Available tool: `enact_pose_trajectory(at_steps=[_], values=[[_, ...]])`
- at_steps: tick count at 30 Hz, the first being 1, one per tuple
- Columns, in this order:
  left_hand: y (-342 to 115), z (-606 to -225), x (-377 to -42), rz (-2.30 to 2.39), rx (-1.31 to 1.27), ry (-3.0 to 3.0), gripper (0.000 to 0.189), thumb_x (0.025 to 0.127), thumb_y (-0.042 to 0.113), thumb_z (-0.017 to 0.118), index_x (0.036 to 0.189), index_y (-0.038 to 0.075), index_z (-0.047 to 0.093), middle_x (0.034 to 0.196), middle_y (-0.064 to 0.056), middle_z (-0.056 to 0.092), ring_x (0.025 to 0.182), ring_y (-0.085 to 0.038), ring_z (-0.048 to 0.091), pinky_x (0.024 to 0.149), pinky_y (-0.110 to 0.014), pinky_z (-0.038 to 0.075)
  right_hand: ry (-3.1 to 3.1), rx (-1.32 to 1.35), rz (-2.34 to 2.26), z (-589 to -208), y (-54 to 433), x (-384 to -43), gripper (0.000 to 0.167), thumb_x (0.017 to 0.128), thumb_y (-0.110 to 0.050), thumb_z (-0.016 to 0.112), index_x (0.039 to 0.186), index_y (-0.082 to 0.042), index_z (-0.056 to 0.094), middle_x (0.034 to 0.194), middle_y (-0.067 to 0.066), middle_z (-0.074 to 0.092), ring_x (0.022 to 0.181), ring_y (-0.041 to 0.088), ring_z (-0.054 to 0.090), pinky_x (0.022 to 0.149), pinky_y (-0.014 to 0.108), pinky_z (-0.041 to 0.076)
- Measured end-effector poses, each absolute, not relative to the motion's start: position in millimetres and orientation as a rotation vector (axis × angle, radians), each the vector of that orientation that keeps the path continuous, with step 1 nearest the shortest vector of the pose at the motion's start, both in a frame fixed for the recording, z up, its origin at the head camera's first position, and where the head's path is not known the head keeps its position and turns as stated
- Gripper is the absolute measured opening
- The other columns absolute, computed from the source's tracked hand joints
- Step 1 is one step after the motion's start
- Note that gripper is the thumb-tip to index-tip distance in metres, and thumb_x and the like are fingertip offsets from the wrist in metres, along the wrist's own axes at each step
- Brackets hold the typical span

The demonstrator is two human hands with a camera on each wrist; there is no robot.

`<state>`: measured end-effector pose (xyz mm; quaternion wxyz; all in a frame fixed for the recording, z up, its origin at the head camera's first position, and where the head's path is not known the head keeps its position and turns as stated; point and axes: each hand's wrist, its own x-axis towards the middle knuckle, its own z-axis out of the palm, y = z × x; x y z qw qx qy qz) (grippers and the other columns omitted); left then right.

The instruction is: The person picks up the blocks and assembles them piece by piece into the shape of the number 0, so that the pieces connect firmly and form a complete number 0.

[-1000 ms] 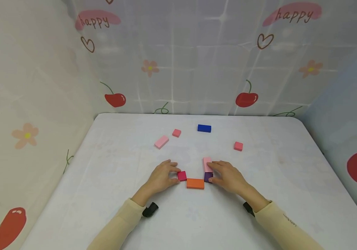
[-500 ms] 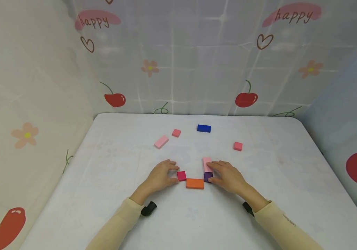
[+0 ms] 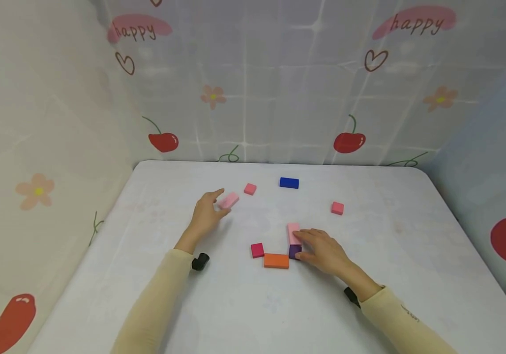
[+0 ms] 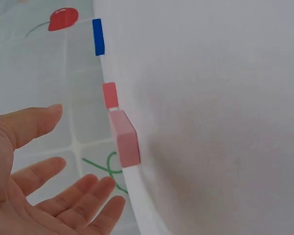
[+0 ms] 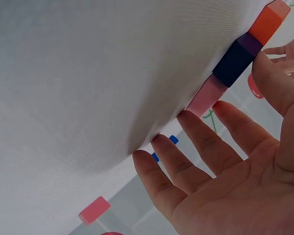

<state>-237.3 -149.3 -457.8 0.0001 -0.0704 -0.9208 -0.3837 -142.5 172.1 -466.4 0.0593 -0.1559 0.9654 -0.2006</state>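
Note:
In the head view my left hand [image 3: 205,214] spreads its thumb and fingers around a light pink block [image 3: 229,200]. The left wrist view shows that pink block [image 4: 124,139] just beyond the fingertips, with a gap to the thumb. My right hand [image 3: 325,251] rests beside a second pink block [image 3: 293,233] and a purple block [image 3: 294,251], which stand end to end. Its forefinger lies at the pink one and its thumb at the purple one, fingers fairly straight. Left of the purple block lies an orange block [image 3: 276,261], with a crimson block [image 3: 257,250] at its upper left corner.
Farther back on the white table [image 3: 394,236] lie a blue block [image 3: 289,183] and a small coral block [image 3: 250,189]. Another coral block [image 3: 337,208] sits to the right. A patterned curtain [image 3: 279,88] hangs behind the table's far edge.
My left hand has left the crimson block and moved away and to the left, up to the light pink block. The right hand and the blocks have stayed in place.

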Motion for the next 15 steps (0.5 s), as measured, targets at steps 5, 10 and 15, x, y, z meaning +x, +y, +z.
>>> enact_pose_trajectory(at_steps=[5, 10, 15], values=[[-153, -464, -257, -1.211, -0.163, -2.959, 0.058, 0.090, 0.019, 0.069, 0.143, 0.004, 0.049, 0.135, -0.025, 0.054, 0.114, -0.036, 0.055, 0.093, -0.048, 0.047, 2.918, -0.486, -0.627, -468, 174, -142, 0.059, 0.085, -0.027, 0.075, 0.138, -0.012, 0.056, 0.137, 0.014, 0.058, 0.130, 0.038, 0.049, 0.102, 0.059, 0.043], [-152, -471, -268, -1.203, -0.138, -3.003, 0.058, 0.089, 0.021, 0.070, 0.142, 0.006, 0.051, 0.131, -0.021, 0.057, 0.106, -0.032, 0.056, 0.088, -0.043, 0.047, 2.933, -0.489, -0.619, -467, 175, -142, 0.059, 0.085, -0.027, 0.075, 0.138, -0.012, 0.056, 0.137, 0.013, 0.058, 0.130, 0.037, 0.049, 0.103, 0.059, 0.042], [-153, -477, -272, -1.201, -0.167, -3.026, 0.060, 0.086, 0.022, 0.074, 0.141, 0.010, 0.053, 0.128, -0.018, 0.059, 0.104, -0.029, 0.056, 0.089, -0.041, 0.047, 2.934, -0.484, -0.609, -466, 174, -142, 0.060, 0.084, -0.027, 0.076, 0.138, -0.012, 0.056, 0.137, 0.013, 0.058, 0.130, 0.037, 0.049, 0.103, 0.059, 0.042]])
